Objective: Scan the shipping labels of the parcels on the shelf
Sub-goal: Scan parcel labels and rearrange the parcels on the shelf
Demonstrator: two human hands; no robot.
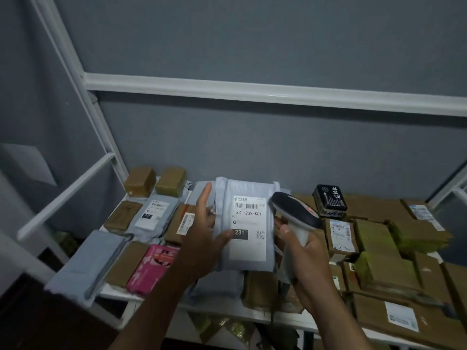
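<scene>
Left hand (pixel 206 233) fingers spread, thumb pressing on the grey mailer (pixel 246 224), propping it label-up between both hands. Shipping label (pixel 249 227) reads 231-239-K01. Right hand (pixel 302 256) gripping the scanner (pixel 294 213) handle, head just beside the label's right edge. Pink parcel (pixel 151 267) left of left hand, black box (pixel 329 201) beyond right hand, all on the shelf (pixel 227 311).

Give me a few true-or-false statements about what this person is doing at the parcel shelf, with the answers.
1. The right hand grips a barcode scanner. True.
2. The label on the grey mailer faces the camera. True.
3. The left hand is curled into an empty fist. False: its thumb lies on the mailer, fingers straight.
4. The pink parcel lies right of the mailer. False: it lies to its left.
5. The black box sits among brown parcels. True.
</scene>
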